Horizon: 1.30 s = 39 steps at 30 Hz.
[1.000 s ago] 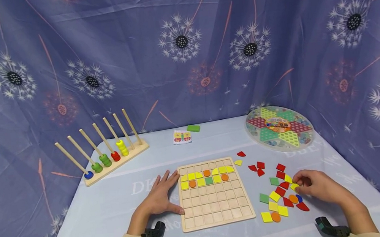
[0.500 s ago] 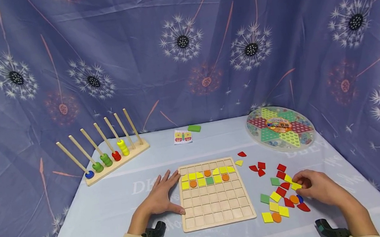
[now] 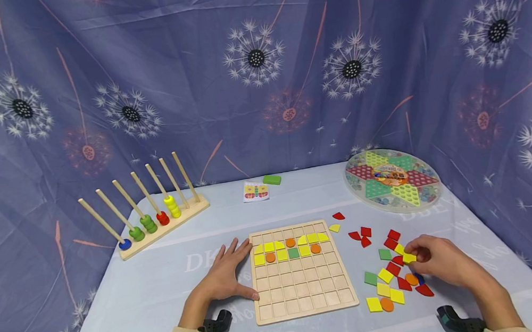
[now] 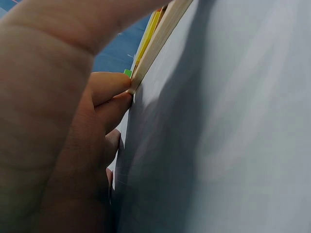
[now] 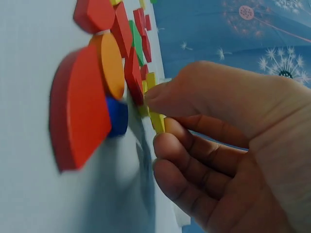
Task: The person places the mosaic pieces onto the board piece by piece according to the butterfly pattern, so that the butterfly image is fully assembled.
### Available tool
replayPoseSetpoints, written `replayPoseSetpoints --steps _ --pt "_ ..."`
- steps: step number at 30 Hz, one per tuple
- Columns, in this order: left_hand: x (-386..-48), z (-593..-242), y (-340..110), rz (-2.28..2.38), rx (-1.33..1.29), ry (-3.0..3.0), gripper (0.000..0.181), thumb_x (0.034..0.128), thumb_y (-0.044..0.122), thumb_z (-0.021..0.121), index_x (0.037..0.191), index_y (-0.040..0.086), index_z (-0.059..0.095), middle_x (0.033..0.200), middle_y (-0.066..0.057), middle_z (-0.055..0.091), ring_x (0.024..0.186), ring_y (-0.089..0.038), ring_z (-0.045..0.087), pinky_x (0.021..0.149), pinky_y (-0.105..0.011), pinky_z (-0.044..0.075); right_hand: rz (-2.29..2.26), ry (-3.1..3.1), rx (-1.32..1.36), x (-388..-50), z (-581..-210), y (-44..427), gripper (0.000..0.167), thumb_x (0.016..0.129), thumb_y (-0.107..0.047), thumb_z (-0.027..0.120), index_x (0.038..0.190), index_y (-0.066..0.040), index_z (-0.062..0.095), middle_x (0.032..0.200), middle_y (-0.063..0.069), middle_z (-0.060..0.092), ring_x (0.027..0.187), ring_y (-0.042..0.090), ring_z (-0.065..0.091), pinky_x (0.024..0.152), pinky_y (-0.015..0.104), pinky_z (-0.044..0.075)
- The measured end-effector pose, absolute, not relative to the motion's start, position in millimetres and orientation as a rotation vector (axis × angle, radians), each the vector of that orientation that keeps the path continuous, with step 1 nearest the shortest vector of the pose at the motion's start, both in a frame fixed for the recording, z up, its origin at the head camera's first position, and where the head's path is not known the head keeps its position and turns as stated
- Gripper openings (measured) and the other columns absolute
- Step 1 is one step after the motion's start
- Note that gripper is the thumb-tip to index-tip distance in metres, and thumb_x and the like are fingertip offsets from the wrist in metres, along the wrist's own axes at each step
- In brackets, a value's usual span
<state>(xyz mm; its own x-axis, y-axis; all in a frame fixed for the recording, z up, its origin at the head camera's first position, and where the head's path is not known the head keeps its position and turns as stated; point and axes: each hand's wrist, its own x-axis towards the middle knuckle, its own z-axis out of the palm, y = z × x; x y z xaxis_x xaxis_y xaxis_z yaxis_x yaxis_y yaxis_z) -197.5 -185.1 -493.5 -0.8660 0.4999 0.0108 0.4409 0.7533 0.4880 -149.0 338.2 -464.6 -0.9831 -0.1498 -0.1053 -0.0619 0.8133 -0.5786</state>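
In the head view, my right hand [image 3: 441, 261] pinches a yellow tile [image 3: 409, 258] between thumb and fingertips above the loose pieces. The right wrist view shows this tile [image 5: 158, 119] nearly edge-on, so its full outline is unclear. My left hand [image 3: 224, 278] lies with fingers spread against the left edge of a wooden grid board [image 3: 302, 280]; thumb and fingertips touch its rim. Yellow pieces, orange discs [image 3: 315, 248] and a green square [image 3: 293, 252] fill cells in the board's upper rows. Close to the right hand are a blue piece [image 5: 117, 116] and a red quarter-round [image 5: 80, 114].
Several red, green, yellow and orange pieces lie scattered right of the board, including a green square [image 3: 371, 278]. A picture card [image 3: 255, 192] and a green block [image 3: 272, 180] are at the back. A bead-peg rack [image 3: 166, 226] stands left, a round Chinese checkers board [image 3: 376, 190] back right.
My right hand has picked at the yellow tile and shifted slightly left and away with it; the tile now shows tilted in the fingertips. The left hand stays against the board.
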Motion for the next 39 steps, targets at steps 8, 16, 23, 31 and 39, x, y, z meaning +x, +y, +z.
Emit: replayPoseSetpoints --steps 8,16,23,31,39 --pt "-197.8 -493.9 -186.1 0.734 0.755 2.825 0.131 0.0468 0.077 0.077 0.153 0.015 0.029 0.158 0.002 0.022 0.145 -0.025 0.005 0.115 -0.049 0.001 -0.966 2.860 -0.308 -160.7 -465.9 316.9 0.025 0.076 -0.015 0.079 0.099 -0.012 0.069 0.084 -0.003 0.056 0.076 0.017 0.052 0.064 0.024 0.051" --pt "-197.9 -494.0 -185.9 0.744 0.763 2.826 0.131 0.0475 0.077 0.077 0.153 0.015 0.029 0.158 0.001 0.022 0.145 -0.026 0.005 0.115 -0.050 0.002 -0.921 2.877 -0.439 -180.1 -463.3 281.2 0.024 0.079 -0.015 0.078 0.102 -0.016 0.070 0.085 -0.007 0.057 0.076 0.014 0.051 0.064 0.024 0.049" --pt "-197.9 -492.0 -184.3 0.756 0.765 2.824 0.130 0.0482 0.074 0.079 0.153 0.015 0.029 0.158 0.001 0.022 0.145 -0.026 0.005 0.115 -0.051 0.002 -0.879 2.881 -0.566 -192.8 -460.2 248.0 0.028 0.079 -0.016 0.077 0.107 -0.014 0.072 0.087 -0.007 0.057 0.074 0.013 0.050 0.062 0.024 0.046" --pt "-197.1 -490.5 -183.4 0.751 0.764 2.820 0.130 0.0489 0.075 0.078 0.152 0.013 0.030 0.158 0.000 0.023 0.145 -0.028 0.006 0.115 -0.051 0.002 -0.824 2.876 -0.671 -203.9 -456.8 215.3 0.026 0.079 -0.016 0.077 0.105 -0.017 0.073 0.088 -0.008 0.057 0.077 0.013 0.050 0.065 0.026 0.046" --pt "-198.2 -492.7 -185.7 0.742 0.781 2.821 0.130 0.0485 0.076 0.077 0.152 0.013 0.030 0.158 0.001 0.023 0.145 -0.027 0.005 0.115 -0.050 0.001 -0.750 2.867 -0.690 -213.1 -457.2 195.8 0.026 0.080 -0.017 0.077 0.105 -0.016 0.072 0.091 -0.008 0.056 0.077 0.011 0.051 0.070 0.030 0.047"
